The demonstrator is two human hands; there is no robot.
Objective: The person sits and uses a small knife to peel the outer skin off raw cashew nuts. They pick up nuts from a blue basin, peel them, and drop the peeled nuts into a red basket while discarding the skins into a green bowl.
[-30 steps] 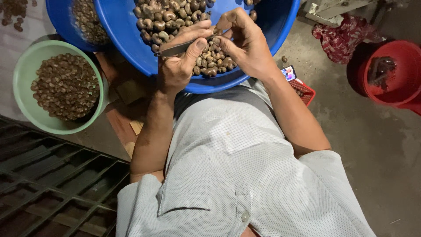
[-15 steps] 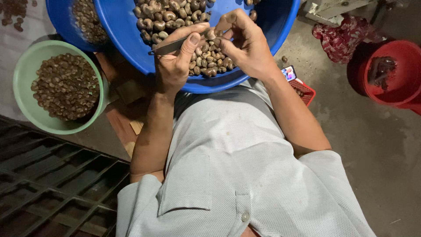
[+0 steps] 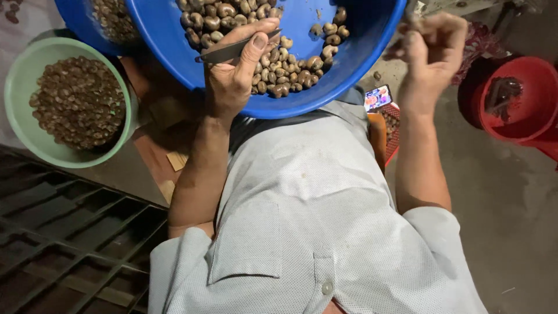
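Note:
A large blue basin (image 3: 372, 70) rests on my lap, partly filled with brown curved nuts (image 3: 279, 70). My left hand (image 3: 235, 75) hovers over the basin's near side, shut on a small metal blade (image 3: 224, 53) that points left. My right hand (image 3: 433, 49) is raised outside the basin's right rim. Its fingers are pinched on a small dark bit (image 3: 411, 13), which is blurred. My grey shirt (image 3: 314, 221) fills the lower middle.
A pale green bowl (image 3: 17, 125) of darker nuts stands at the left. A second blue basin (image 3: 72, 23) sits behind it. A red bucket (image 3: 526, 110) is at the right. A lit phone (image 3: 378, 97) lies on a red crate (image 3: 392, 139). A dark metal grate (image 3: 70, 250) covers the lower left.
My right hand has left the nuts and swung up and to the right, outside the basin. My left hand stays over the basin with the blade. The view has shifted closer.

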